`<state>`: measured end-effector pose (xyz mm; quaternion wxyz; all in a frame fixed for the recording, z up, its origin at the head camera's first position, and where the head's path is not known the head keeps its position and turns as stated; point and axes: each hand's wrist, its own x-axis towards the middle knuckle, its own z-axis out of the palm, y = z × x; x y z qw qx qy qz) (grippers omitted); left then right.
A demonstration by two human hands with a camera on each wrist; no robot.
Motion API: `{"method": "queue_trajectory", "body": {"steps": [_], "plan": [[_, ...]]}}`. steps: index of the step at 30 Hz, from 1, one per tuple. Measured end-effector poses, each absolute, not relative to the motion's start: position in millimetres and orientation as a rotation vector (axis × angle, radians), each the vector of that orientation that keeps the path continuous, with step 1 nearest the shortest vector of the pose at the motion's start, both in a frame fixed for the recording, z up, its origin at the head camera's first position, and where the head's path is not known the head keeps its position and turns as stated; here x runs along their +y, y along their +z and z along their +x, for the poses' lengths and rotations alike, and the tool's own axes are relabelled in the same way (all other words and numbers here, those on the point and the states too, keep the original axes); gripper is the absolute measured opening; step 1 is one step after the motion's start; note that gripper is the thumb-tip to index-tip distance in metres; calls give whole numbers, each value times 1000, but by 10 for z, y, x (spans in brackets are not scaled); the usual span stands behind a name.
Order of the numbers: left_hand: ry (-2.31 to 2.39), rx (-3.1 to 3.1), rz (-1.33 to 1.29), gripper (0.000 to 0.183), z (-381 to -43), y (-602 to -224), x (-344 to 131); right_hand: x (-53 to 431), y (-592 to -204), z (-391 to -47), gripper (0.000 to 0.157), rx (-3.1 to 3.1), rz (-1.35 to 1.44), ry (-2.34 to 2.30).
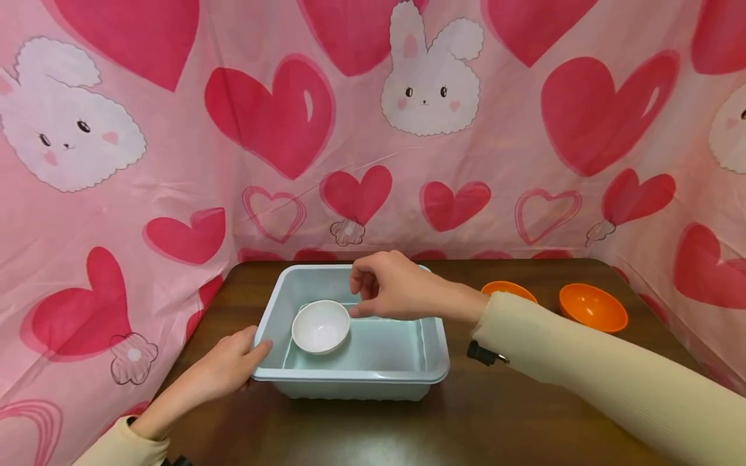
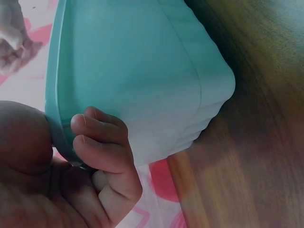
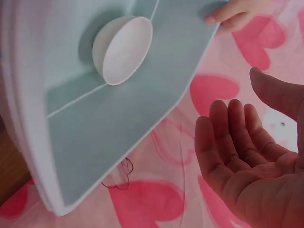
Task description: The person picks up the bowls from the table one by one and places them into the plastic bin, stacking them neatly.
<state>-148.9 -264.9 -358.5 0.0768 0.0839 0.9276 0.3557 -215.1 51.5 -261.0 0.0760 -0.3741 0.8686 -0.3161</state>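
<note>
A pale blue-green rectangular basin [image 1: 396, 375] stands on the brown table. Its left rim is gripped by my left hand [image 1: 230, 362]; in the left wrist view the thumb lies over the rim [image 2: 54, 95] and the fingers curl beneath it. Inside, toward the left end, sits a white bowl [image 1: 322, 327], its mouth facing up. My right hand [image 1: 393, 285] hovers over the basin, right of the bowl, holding nothing. The right wrist view shows its fingers [image 3: 228, 147] loosely bent and the thumb apart from them, away from the white bowl [image 3: 126, 50].
On the table's right side lie two orange bowls, one [image 1: 593, 308] in full view and another [image 1: 509, 289] partly hidden behind my right sleeve [image 1: 571, 356]. A pink cloth [image 1: 361, 142] with hearts and rabbits hangs around the table [image 1: 495, 414].
</note>
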Motion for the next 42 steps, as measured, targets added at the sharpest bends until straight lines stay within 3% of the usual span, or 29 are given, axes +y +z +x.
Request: {"method": "queue_trajectory", "body": {"steps": [19, 24, 42], "plan": [[1058, 2795, 177, 23, -1501, -3574, -2627, 1405, -2947, -1599, 31, 2713, -1050, -1163], [1063, 2791, 177, 25, -1496, -3575, -2637, 1559, -3053, -1472, 40, 2705, -961, -1263], [1081, 2771, 163, 29, -1490, -3591, -2650, 1865, -3268, -1288, 39, 2814, -853, -1351]]}}
